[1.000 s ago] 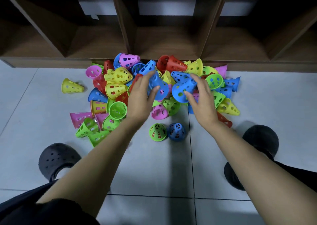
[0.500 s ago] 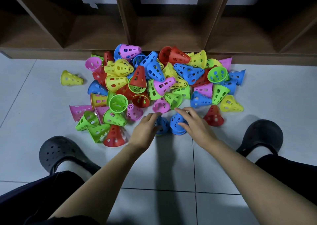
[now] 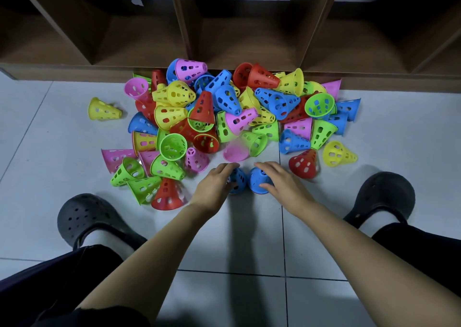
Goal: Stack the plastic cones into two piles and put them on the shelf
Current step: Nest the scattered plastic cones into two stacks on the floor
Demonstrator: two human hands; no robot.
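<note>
A heap of perforated plastic cones (image 3: 224, 114) in red, yellow, green, blue and pink lies on the tiled floor against the wooden shelf (image 3: 74, 68). At the heap's near edge two blue cones stand side by side. My left hand (image 3: 214, 184) curls round the left blue cone (image 3: 238, 179). Over the right blue cone (image 3: 257, 183) sits my right hand (image 3: 282, 182), fingers across its top and thumb at its front. Whatever is beneath these two cones is hidden. A pink cone (image 3: 235, 152) just beyond my fingers looks blurred.
The shelf's open compartments (image 3: 239, 37) run along the top of the view, split by slanting dividers. One yellow cone (image 3: 103, 109) lies apart at the left. My black clogs (image 3: 84, 217) (image 3: 384, 194) stand on either side of my arms on the grey tiles.
Both hands came down from the top of the heap, each with a blue cone, to the two upright cones at its near edge. The green one no longer shows.
</note>
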